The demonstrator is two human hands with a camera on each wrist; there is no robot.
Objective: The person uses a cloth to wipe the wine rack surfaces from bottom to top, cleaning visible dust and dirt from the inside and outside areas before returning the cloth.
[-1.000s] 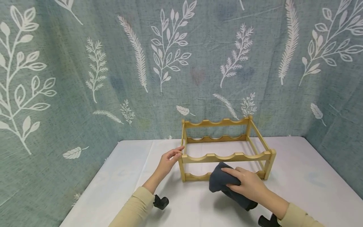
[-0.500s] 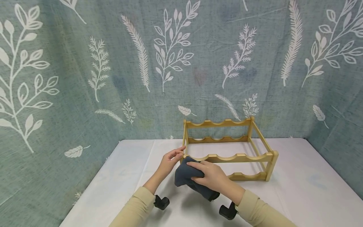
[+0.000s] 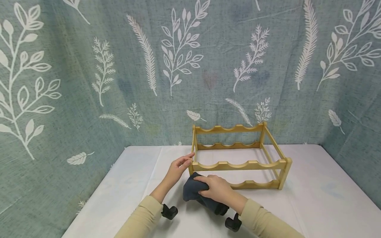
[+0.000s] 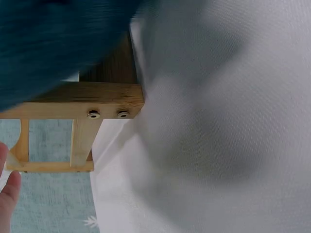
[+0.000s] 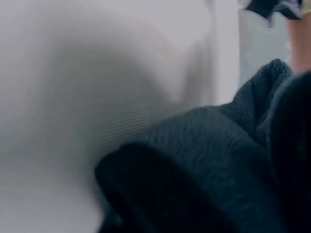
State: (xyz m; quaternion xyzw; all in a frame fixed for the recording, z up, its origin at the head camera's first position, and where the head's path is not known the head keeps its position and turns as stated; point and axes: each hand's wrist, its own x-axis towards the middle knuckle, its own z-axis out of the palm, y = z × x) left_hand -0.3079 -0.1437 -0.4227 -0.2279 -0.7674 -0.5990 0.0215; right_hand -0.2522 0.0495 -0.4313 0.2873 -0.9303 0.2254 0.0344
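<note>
A light wooden wine rack point(image 3: 251, 164) with scalloped rails stands on the table. At its front left corner, my left hand point(image 3: 175, 171) holds the top of the post between thumb and fingers. My right hand point(image 3: 216, 188) grips a bunched dark blue cloth point(image 3: 191, 188) in front of the rack's lower left corner. The cloth overlaps the lower front rail and the foot of the post in the head view. Up close in the right wrist view, the cloth point(image 5: 204, 141) looks fuzzy and folded. Blurred blue cloth point(image 4: 53, 48) also covers part of the rack's corner in the left wrist view.
A white cloth covers the table point(image 3: 321, 198). Behind the rack hangs a grey-green curtain point(image 3: 208, 82) with white leaf prints, which also closes off both sides. Black wrist cameras, left point(image 3: 169, 212) and right point(image 3: 233, 223), stick out below the sleeves.
My right hand has carried the cloth left along the rack's front to the left corner, then slightly downward. My left hand has stayed at the post.
</note>
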